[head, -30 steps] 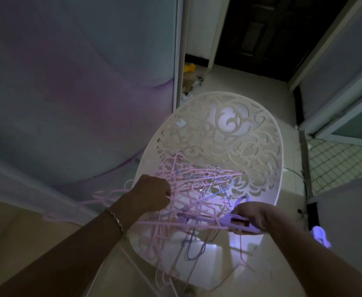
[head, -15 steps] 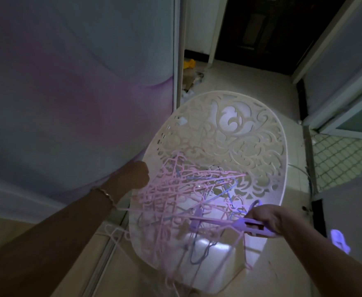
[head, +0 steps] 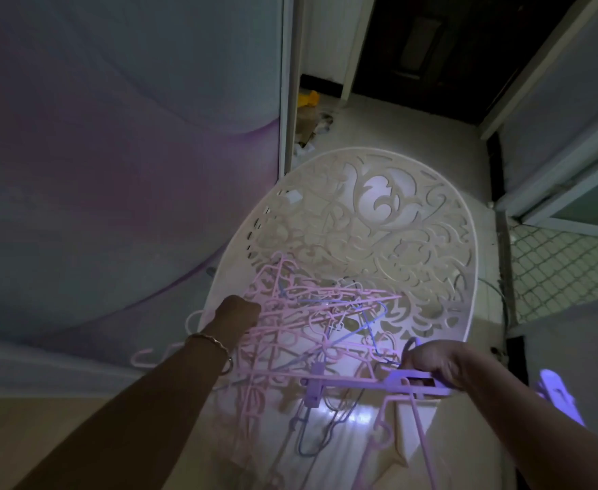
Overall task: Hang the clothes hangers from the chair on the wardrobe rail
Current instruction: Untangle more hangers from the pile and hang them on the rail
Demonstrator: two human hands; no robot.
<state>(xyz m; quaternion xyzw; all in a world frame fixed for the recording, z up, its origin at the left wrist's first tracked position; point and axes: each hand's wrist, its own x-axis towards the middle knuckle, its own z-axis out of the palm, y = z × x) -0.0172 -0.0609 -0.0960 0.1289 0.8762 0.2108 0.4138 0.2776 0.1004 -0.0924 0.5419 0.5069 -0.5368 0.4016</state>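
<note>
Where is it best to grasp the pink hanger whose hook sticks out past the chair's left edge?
Probably by that hook, reaching from the left: it juts free of the chair, while the rest lies tangled in the hanger pile.

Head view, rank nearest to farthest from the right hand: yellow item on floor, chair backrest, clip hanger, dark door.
1. Clip hanger: gripped in the right hand.
2. Chair backrest: ahead, past the seat.
3. Yellow item: floor beyond the chair, left.
4. Dark door: far end.
</note>
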